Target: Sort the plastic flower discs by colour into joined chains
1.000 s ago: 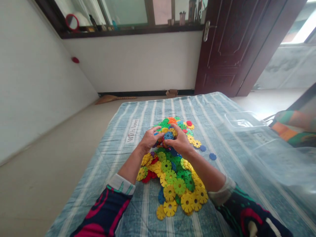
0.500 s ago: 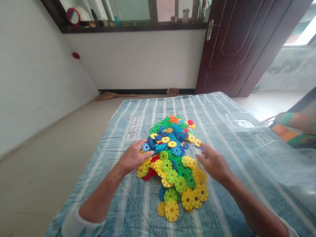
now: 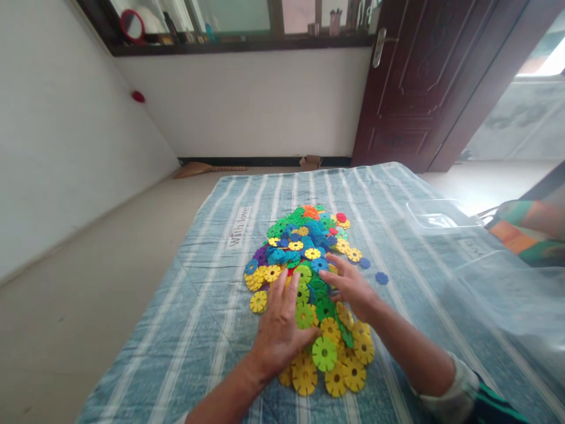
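A heap of notched plastic snowflake discs (image 3: pixel 304 315) in yellow, green, blue, red and purple spreads over the striped cloth (image 3: pixel 212 306). My left hand (image 3: pixel 282 324) is over the near left part of the heap, fingers extended and thumb spread to the right. Opposite it, my right hand (image 3: pixel 353 288) rests against the heap's right side, fingers apart and pointing left. Neither hand visibly grips a disc. A lime green disc (image 3: pixel 324 353) lies just right of my left thumb. One dark blue disc (image 3: pixel 382 278) sits apart, to the right of the heap.
Clear plastic containers, one farther back (image 3: pixel 435 215) and one nearer (image 3: pixel 507 288), stand along the right side. Colourful fabric (image 3: pixel 529 229) hangs over the right edge. Beyond the cloth are a broom (image 3: pixel 194 170), a white wall and a dark red door (image 3: pixel 410 100).
Both hands have moved inward, my left one also nearer to me, onto the heap. Discs at the left and near side have shifted, and a blue disc now lies loose at the right.
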A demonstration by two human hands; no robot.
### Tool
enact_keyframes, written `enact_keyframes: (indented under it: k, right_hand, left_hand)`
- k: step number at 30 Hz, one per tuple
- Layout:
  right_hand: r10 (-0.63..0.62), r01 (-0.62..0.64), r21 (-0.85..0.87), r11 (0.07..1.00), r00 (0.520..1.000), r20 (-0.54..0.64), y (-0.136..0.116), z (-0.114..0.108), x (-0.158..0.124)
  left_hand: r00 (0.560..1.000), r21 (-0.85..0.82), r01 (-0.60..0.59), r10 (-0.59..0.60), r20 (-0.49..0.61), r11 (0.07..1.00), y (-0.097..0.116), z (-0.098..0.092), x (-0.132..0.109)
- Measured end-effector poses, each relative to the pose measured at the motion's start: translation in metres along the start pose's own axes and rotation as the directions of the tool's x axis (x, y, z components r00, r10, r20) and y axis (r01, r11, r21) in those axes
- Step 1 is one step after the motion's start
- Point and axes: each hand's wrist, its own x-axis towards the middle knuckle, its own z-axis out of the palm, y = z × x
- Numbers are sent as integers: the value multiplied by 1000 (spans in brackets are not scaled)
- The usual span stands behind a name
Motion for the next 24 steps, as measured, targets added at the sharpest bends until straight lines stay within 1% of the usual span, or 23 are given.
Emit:
enact_keyframes:
  k: [3,5,6,7,8,10,11,12,13,14,16,18,19,20,22,24]
  right_hand:
    - [-5,-9,177,984,997,76,-7,13,22]
    - [-56,11,313,950,989,135,-14,17,33]
    - [-96,37,343,938,983,157,-18,19,38]
    - [-134,73,330,941,977,167,-23,20,41]
    - [-174,125,273,954,971,166,-28,21,43]
    - [-273,265,74,961,951,145,-38,26,45]
    - [-333,341,-46,939,934,128,-42,29,44]
    - [-394,409,-162,898,911,120,-46,33,43]
    - [-447,464,-262,846,886,125,-49,37,40]
    - [-485,504,-342,793,863,146,-52,40,37]
    - [-523,555,-444,704,827,204,-57,44,34]
    - [-557,593,-502,629,795,241,-64,38,40]
    - [-577,594,-541,595,784,228,-68,31,49]
    - [-595,580,-588,564,779,198,-73,21,62]
    - [-605,477,-706,523,791,86,-82,-4,97]
    - [-571,360,-780,512,821,4,-89,-30,139]
  left_hand:
    - [998,-138,-6,-2,-60,990,6,6,19]
    - [995,-253,-17,-8,-101,967,8,8,31]
    - [993,-325,-20,-18,-114,945,10,8,36]
    - [992,-410,-13,-40,-120,912,11,8,41]
    - [991,-505,8,-75,-112,863,12,8,46]
    - [985,-692,75,-161,-60,718,15,8,54]
    - [980,-760,104,-196,-31,641,15,7,57]
    - [974,-801,126,-226,-11,585,16,6,60]
    - [968,-816,141,-251,-6,561,15,4,61]
    - [961,-809,153,-278,-13,567,15,1,62]
    - [946,-768,186,-322,-27,613,13,-7,58]
    - [936,-741,220,-351,-22,635,10,-17,49]
    - [931,-735,231,-364,-23,637,8,-21,44]
    - [923,-728,242,-383,-30,641,6,-26,38]
    - [900,-703,279,-433,-45,654,1,-31,27]
    - [880,-685,322,-473,-38,653,-5,-33,20]
